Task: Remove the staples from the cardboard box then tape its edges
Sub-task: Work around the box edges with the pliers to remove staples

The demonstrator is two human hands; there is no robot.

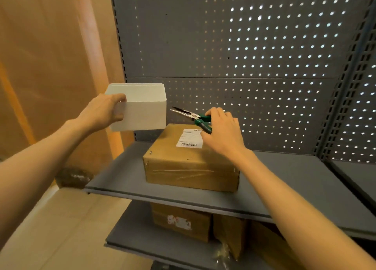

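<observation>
A brown cardboard box (pixel 189 164) with a white barcode label lies on the grey shelf (pixel 284 188). Staples show near its front left corner, and clear tape crosses its front face. My right hand (pixel 221 131) grips the green handles of long-nose pliers (pixel 191 116) above the box's far edge, jaws pointing left. My left hand (pixel 103 112) holds a white open-top container (pixel 140 107) by its rim, lifted in the air to the left of the pliers and above the shelf's left end.
A grey perforated back panel (pixel 244 56) rises behind the shelf. A lower shelf (pixel 132 241) carries several more cardboard boxes (pixel 181 221). An orange-brown wall (pixel 50 66) stands on the left, above a pale tiled floor.
</observation>
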